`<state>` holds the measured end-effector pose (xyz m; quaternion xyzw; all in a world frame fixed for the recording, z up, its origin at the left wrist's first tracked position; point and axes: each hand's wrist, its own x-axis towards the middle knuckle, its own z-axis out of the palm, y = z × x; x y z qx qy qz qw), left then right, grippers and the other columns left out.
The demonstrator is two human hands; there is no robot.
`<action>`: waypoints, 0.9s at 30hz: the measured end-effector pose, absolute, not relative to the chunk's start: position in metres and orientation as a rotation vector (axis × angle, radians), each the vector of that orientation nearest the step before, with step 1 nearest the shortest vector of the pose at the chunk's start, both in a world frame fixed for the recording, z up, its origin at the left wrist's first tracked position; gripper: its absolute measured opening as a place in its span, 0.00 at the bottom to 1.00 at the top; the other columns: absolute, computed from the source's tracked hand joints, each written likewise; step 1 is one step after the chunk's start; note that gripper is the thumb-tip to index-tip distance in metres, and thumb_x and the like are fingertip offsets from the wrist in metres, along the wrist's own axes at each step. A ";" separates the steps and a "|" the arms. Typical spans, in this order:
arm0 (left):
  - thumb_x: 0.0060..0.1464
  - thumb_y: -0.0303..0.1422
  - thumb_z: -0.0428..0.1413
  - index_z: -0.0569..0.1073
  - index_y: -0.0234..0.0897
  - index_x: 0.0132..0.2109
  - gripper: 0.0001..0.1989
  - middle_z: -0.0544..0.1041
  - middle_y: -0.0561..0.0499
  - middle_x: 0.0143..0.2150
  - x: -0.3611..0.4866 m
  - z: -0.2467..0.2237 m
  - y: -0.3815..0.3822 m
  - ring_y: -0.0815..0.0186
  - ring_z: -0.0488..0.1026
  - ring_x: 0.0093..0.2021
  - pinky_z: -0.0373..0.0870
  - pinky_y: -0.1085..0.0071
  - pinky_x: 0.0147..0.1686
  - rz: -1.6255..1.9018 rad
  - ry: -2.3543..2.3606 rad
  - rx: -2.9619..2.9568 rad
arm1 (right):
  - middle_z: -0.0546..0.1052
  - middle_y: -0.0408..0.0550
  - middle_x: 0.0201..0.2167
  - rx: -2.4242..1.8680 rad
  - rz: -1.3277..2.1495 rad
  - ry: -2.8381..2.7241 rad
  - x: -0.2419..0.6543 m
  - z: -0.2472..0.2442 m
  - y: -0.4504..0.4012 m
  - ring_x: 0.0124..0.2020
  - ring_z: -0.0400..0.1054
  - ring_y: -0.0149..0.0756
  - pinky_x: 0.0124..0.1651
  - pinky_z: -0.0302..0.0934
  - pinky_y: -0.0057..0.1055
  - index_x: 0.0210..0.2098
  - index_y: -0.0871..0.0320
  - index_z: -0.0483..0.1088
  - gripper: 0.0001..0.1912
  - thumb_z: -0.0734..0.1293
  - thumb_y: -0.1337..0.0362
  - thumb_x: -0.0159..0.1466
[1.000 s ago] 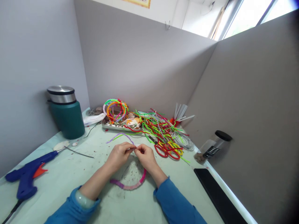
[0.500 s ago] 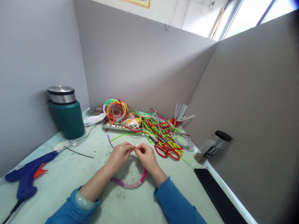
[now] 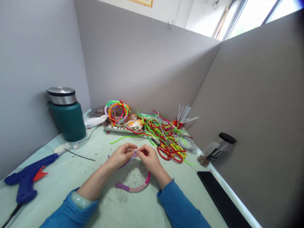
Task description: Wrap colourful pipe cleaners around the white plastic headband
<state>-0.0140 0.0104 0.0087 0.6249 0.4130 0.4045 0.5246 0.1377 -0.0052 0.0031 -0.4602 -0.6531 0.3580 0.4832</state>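
Observation:
At the middle of the table, my left hand (image 3: 123, 154) and my right hand (image 3: 149, 158) meet fingertip to fingertip. Both pinch a thin lilac pipe cleaner (image 3: 129, 161), which runs down behind my left fingers. A curved band (image 3: 136, 189), wrapped in purple, pale pink and hot pink fuzzy pipe cleaner, hangs below my hands in an open arc. Its hot pink end goes up behind my right hand, and my fingers hide where it joins the lilac piece.
Behind my hands lie a metal tray (image 3: 111, 129) of shells with colourful rings, a pipe cleaner heap (image 3: 159, 126) and red-handled scissors (image 3: 163, 153). To the left are a blue glue gun (image 3: 26, 180) and a green flask (image 3: 67, 122). A jar (image 3: 215, 150) and a black slab (image 3: 220, 196) lie right.
The lilac strand has shifted beneath my left hand, its free end no longer sticking up behind. My left fingers have loosened slightly, and the wrapped band has swung a little right.

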 end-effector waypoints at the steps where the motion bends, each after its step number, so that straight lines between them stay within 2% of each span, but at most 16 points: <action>1: 0.42 0.34 0.55 0.67 0.33 0.40 0.16 0.72 0.52 0.30 -0.014 0.008 0.010 0.72 0.66 0.24 0.58 0.77 0.24 0.966 1.006 1.542 | 0.68 0.40 0.20 -1.128 0.867 -1.586 0.138 0.002 -0.004 0.22 0.58 0.27 0.27 0.53 0.23 0.25 0.60 0.68 0.06 0.62 0.64 0.55; 4: 0.43 0.32 0.52 0.69 0.34 0.39 0.13 0.74 0.50 0.35 -0.016 0.008 0.008 0.69 0.68 0.29 0.60 0.75 0.28 0.959 1.126 1.777 | 0.68 0.40 0.20 -1.166 0.842 -1.574 0.139 -0.003 -0.002 0.23 0.58 0.27 0.27 0.53 0.23 0.24 0.60 0.68 0.06 0.63 0.64 0.54; 11: 0.44 0.32 0.51 0.74 0.36 0.34 0.09 0.75 0.53 0.28 -0.015 0.019 0.000 0.70 0.65 0.25 0.57 0.75 0.28 0.844 1.388 2.107 | 0.67 0.40 0.20 -1.196 0.828 -1.588 0.140 -0.005 0.000 0.23 0.58 0.28 0.27 0.53 0.24 0.25 0.60 0.67 0.06 0.63 0.63 0.54; 19: 0.48 0.41 0.50 0.75 0.35 0.31 0.15 0.75 0.52 0.26 -0.018 0.018 0.004 0.68 0.67 0.27 0.58 0.75 0.28 0.887 1.296 2.011 | 0.68 0.40 0.21 -1.182 0.827 -1.614 0.141 -0.005 0.000 0.24 0.59 0.28 0.28 0.54 0.24 0.26 0.60 0.68 0.07 0.63 0.63 0.55; 27: 0.46 0.42 0.50 0.71 0.33 0.22 0.16 0.69 0.54 0.18 -0.019 0.018 0.007 0.71 0.59 0.21 0.54 0.75 0.23 0.847 1.338 1.842 | 0.68 0.40 0.21 -1.182 0.712 -1.717 0.138 -0.003 -0.006 0.23 0.58 0.27 0.26 0.52 0.23 0.25 0.59 0.67 0.07 0.61 0.63 0.57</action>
